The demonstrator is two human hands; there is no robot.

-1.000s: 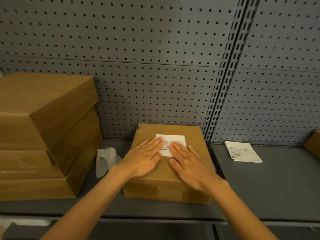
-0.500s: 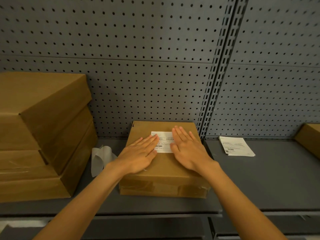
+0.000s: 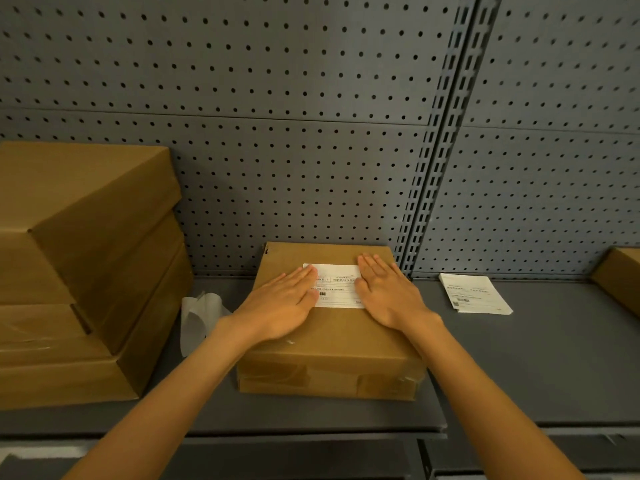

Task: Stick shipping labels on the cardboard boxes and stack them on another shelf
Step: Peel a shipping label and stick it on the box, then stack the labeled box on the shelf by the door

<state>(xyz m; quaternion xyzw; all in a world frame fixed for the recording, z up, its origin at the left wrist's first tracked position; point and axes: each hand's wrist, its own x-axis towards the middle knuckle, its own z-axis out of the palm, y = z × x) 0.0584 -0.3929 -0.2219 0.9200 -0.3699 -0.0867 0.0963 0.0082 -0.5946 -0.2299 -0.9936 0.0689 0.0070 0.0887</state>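
The white rectangular shipping label (image 3: 337, 285), long axis 9-to-3 o'clock, is pressed onto the brown cardboard box (image 3: 329, 344) by the left hand (image 3: 284, 306) and right hand (image 3: 388, 292), fingers straight and together.

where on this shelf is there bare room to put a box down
Widest bare patch: right shelf, in front of the label stack, between the middle box and the box at the right edge. The left side is crowded: box pile, backing paper, only a narrow front strip.
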